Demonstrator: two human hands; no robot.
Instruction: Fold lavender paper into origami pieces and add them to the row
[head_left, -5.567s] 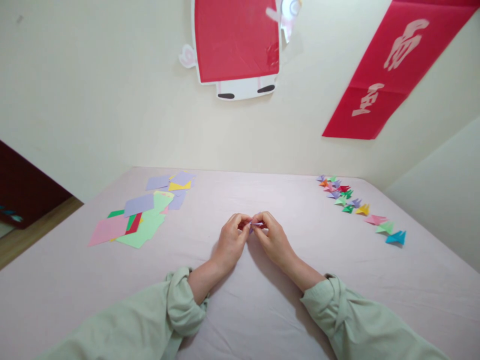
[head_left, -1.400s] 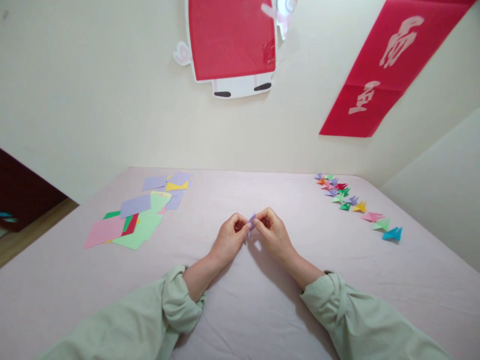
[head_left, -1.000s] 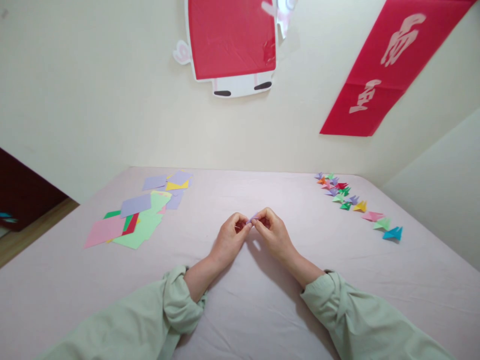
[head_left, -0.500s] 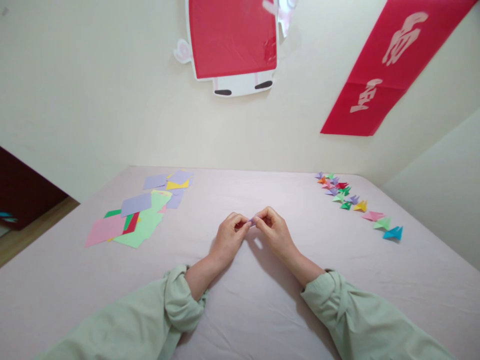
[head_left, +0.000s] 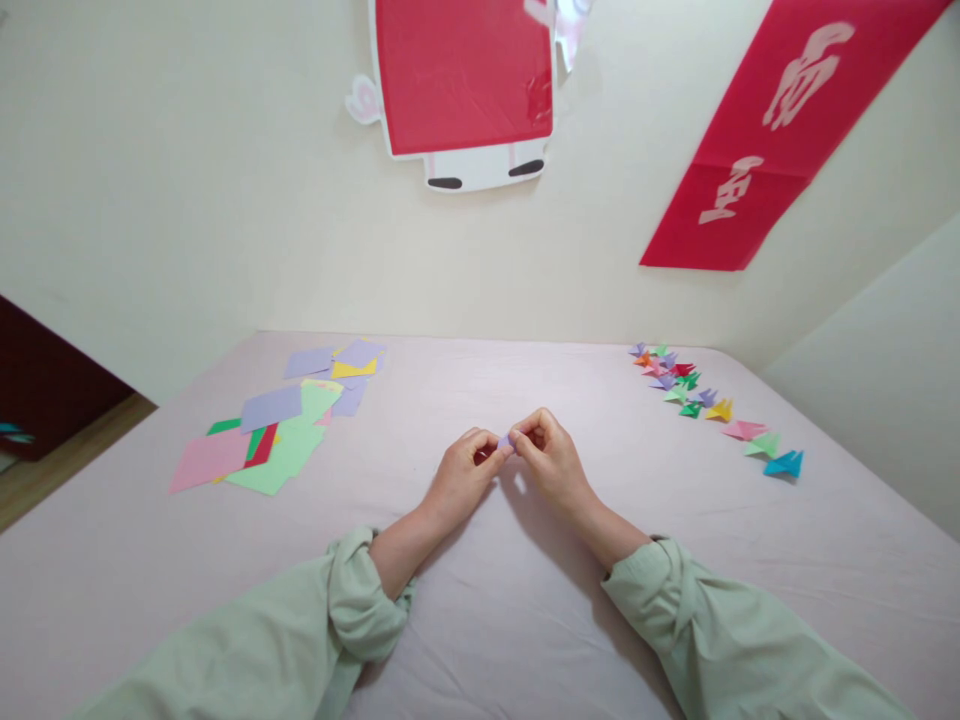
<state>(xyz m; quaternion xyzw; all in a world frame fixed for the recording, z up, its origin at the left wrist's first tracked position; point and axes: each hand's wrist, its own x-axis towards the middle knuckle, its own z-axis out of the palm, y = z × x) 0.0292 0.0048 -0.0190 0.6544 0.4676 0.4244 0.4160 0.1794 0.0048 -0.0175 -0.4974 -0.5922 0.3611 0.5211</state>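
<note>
A small purple piece of folded paper [head_left: 505,442] is pinched between my two hands, just above the middle of the table. My left hand [head_left: 463,478] grips its left side between thumb and fingers. On the other side, the thumb and forefinger of my right hand [head_left: 552,458] close on the paper's right edge. The fingertips of both hands nearly meet, so most of the paper's shape is hidden and I cannot make out its folds.
Loose sheets of coloured paper [head_left: 271,410] lie overlapping on the left of the cloth-covered table [head_left: 465,640]. Several small folded paper figures [head_left: 784,465] form a slanting row on the right. Behind the table rises a wall with a red banner [head_left: 765,160] and a red-and-white cutout [head_left: 465,80].
My right fingertips have lifted slightly and my left thumb has shifted right. A little more of the purple paper's face shows between them.
</note>
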